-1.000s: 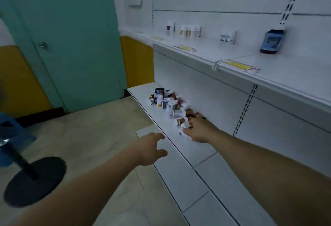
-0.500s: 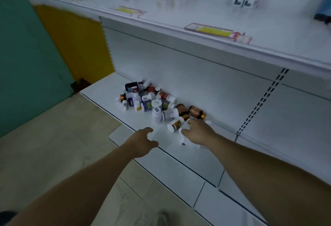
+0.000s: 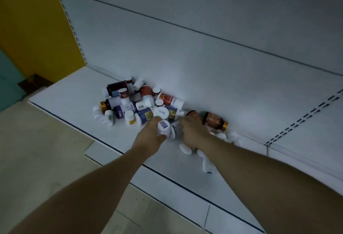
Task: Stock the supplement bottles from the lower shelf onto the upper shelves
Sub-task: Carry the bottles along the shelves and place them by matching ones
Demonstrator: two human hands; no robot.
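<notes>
A pile of supplement bottles (image 3: 139, 103), white, amber and dark, lies against the back panel on the white lower shelf (image 3: 74, 94). My left hand (image 3: 148, 138) grips a white bottle (image 3: 163, 128) with a small label at the pile's near edge. My right hand (image 3: 194, 131) lies palm down over bottles just to the right, its fingertips by a dark amber bottle (image 3: 193, 114). What its fingers hold is hidden. An amber bottle with a gold cap (image 3: 215, 120) lies beyond it. White bottles (image 3: 185, 149) lie under my right forearm. The upper shelves are out of view.
The white back panel (image 3: 204, 57) rises right behind the pile, with slotted uprights (image 3: 74, 29) at left and right. A yellow wall (image 3: 33, 29) stands at left. Tiled floor (image 3: 37, 150) runs below the shelf's front edge.
The view has dropped and closed in on the lower shelf. My left hand has reached forward and taken hold of a white bottle. My right hand stays on the bottles beside it.
</notes>
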